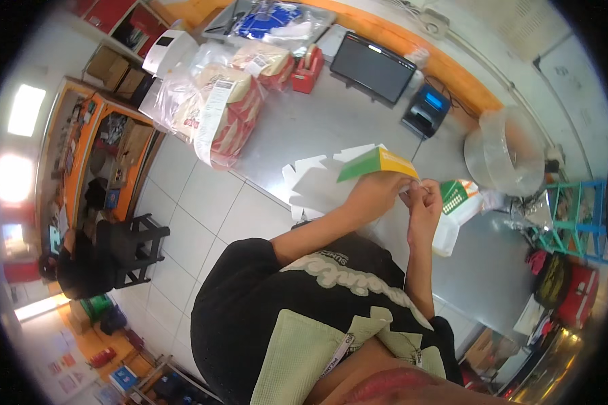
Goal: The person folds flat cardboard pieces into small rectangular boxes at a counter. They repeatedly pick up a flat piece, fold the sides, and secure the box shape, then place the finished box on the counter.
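Above the metal table, both my hands meet at the edge of a partly folded cardboard carton, with green and yellow printed panels and white flaps spreading to the left. My left hand is closed on its near edge, the fingers bent and partly hidden. At the carton's right corner, my right hand pinches the edge with thumb and fingers close to the left fingertips. A second carton, green and white with an open white flap, lies on the table just right of my right hand.
The metal table carries plastic-wrapped packages at left, a red tape dispenser, a dark screen and a small black printer. A clear round tub stands right. Beyond the left edge, a person sits near a black stool.
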### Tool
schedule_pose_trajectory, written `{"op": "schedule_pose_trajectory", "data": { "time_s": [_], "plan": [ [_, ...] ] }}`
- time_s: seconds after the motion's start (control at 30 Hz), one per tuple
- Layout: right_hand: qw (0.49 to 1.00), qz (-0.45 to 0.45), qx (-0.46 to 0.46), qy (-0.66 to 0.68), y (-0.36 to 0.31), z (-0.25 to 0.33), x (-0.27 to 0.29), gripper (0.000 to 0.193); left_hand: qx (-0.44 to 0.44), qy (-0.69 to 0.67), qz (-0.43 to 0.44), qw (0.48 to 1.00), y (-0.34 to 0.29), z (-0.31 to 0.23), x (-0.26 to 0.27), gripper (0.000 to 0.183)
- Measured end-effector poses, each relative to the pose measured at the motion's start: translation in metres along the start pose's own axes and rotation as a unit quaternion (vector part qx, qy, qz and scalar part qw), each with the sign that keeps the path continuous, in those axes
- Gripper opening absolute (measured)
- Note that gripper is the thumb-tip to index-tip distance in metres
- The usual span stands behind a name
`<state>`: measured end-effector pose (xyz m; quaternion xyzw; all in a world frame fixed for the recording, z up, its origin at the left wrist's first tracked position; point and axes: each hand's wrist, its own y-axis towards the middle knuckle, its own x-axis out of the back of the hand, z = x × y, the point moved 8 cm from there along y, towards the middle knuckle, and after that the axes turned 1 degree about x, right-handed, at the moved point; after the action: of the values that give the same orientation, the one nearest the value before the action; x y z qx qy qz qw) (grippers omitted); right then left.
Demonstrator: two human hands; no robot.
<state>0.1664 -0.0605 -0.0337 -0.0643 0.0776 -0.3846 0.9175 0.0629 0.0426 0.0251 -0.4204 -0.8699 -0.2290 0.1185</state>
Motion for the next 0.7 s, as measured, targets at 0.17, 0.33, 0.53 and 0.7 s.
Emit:
{"op": "schedule_pose_trajectory", "data": {
  "time_s": [0.17,0.33,0.53,0.7],
  "plan": [
    [0.973,0.148,-0.025,-0.177,-0.001,0.022,-0.027,0.033,-0.023,0.009,0.035,0.999,-0.014,0.024,-0.001,0.018],
    [0.986,-0.094,-0.134,-0.004,0.024,-0.021,0.048,0.026,0.178,0.009,0.281,0.943,-0.049,0.042,-0.046,0.031],
    [0.985,-0.012,-0.132,0.108,-0.024,-0.043,-0.052,0.018,0.196,-0.170,-0.132,0.957,-0.017,0.103,-0.035,0.037],
    [0.911,0.362,-0.134,-0.148,-0.081,-0.029,-0.096,0.026,0.071,-0.011,-0.027,0.997,-0.021,0.090,0.008,0.029]
  ]
}}
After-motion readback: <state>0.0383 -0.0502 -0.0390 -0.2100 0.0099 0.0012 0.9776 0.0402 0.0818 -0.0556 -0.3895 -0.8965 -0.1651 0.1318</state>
